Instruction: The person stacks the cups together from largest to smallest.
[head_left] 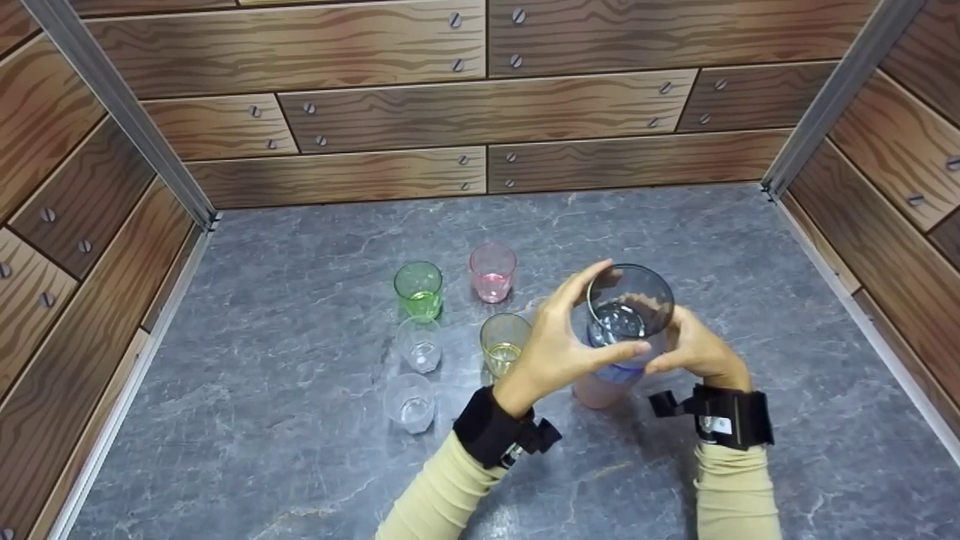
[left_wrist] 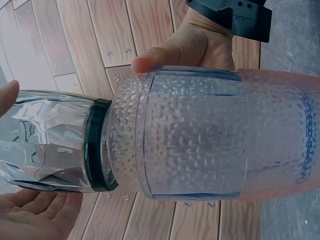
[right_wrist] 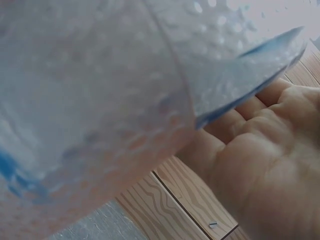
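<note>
Both hands meet round a nested stack of tumblers near the middle of the grey marble-patterned tabletop (head_left: pixel 300 465). Left hand (head_left: pixel 559 341) has its thumb curled across the near side and its index finger stretched up to the rim of the top piece, a dark smoky faceted glass tumbler (head_left: pixel 630 304); the left wrist view shows that hand's palm and a fingertip lying along the smoky glass. Right hand (head_left: pixel 697 349) wraps the stack from three o'clock, thumb pressed on the clear dimpled plastic tumbler with a blue rim (left_wrist: pixel 195 132) into which the smoky one is pushed. Below that sits a pale pink dimpled plastic tumbler (head_left: pixel 600 390), whose base seems to rest on the table, though I cannot tell for sure.

Outward, at nine to eleven o'clock of the hands, five small cups stand apart from one another: a yellow-tinted clear cup (head_left: pixel 504 343) just beside the left hand, a clear faceted cup (head_left: pixel 418 343), another clear faceted cup (head_left: pixel 409 401) nearest the viewer, a green translucent cup (head_left: pixel 418 289) and a pink translucent cup (head_left: pixel 493 271) farthest off.

As I judge it, the risks lie in the fit and the crowding. If the nested pieces are wedged, a hard pull could free the smoky tumbler suddenly and send it, or the left elbow, into the yellow-tinted cup. The grip on the dimpled wall looks light, so the lower pieces could drop off or topple. Smooth glass held mainly at the rim may also slip.
</note>
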